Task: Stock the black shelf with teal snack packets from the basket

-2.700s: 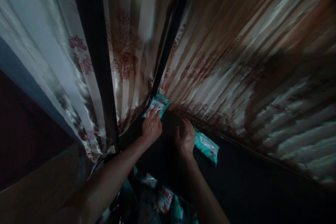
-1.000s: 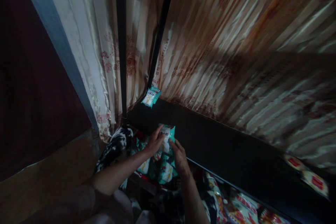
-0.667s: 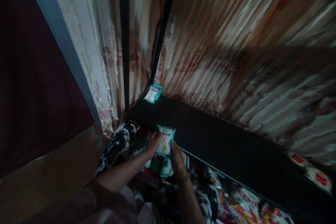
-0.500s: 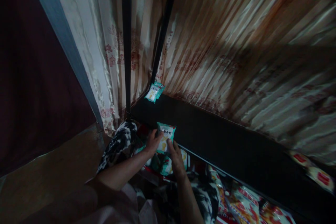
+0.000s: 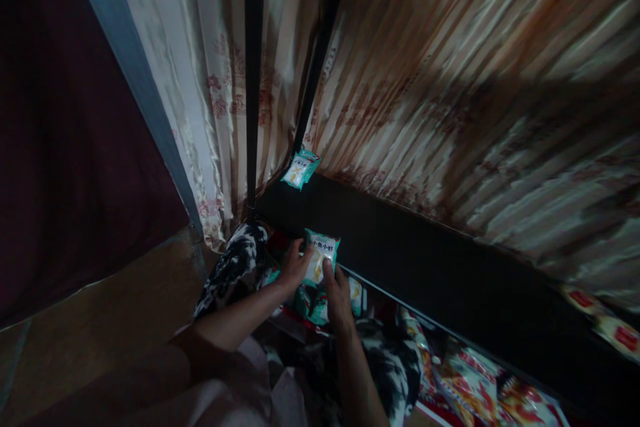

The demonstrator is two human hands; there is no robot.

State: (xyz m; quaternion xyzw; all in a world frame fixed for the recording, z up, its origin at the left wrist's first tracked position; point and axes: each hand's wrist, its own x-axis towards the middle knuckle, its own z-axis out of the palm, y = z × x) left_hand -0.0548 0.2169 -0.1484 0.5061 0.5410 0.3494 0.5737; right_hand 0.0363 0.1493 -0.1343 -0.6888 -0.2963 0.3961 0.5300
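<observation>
Between my two hands is a teal and white snack bag (image 5: pixel 321 259), its printed front facing up. My left hand (image 5: pixel 295 265) grips its left side, and my right hand (image 5: pixel 336 288) grips its lower right with the thumb on the front. Right below, more teal snack bags (image 5: pixel 319 307) lie in a box with a red edge, partly hidden by my hands. At the far left corner of the black shelf (image 5: pixel 400 233), teal snack bags (image 5: pixel 300 169) lean in a small stack against the post.
Black upright posts (image 5: pixel 254 80) stand at the shelf's left end. Pleated curtains (image 5: pixel 425 113) hang behind it. Red-and-cream packets (image 5: pixel 617 335) lie at the shelf's right end. Bags with red and orange print (image 5: pixel 470 380) sit low at the right, below the shelf edge.
The view has shifted slightly, so the scene sits a little to the right. Both hands still hold the same snack bag, and its printed front shows a bit more now.
</observation>
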